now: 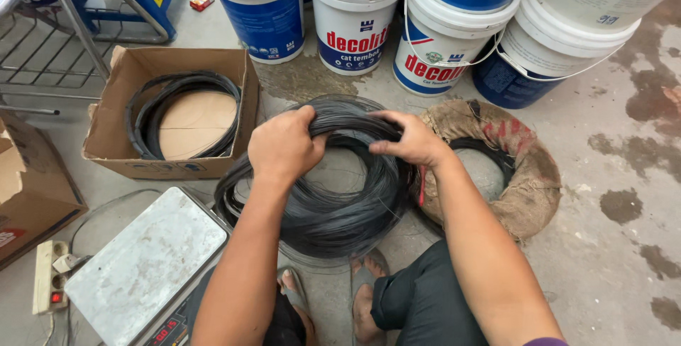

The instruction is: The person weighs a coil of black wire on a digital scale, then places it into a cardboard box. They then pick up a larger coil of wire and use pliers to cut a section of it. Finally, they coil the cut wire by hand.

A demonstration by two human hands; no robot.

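Note:
A thick coil of thin black wire [333, 211] rests on the concrete floor in front of my feet. My left hand [284, 146] grips the top of the coil in a closed fist. My right hand [410, 140] pinches the strands at the coil's upper right. To the right lies a second coil wrapped in brown burlap [528, 176], touching the black coil.
A cardboard box [113, 105] at left holds a smaller black coil [152, 108]. A metal-topped weighing scale [145, 264] sits at lower left beside a power strip [48, 275]. Several paint buckets [353, 23] line the back. A metal rack [50, 41] stands far left.

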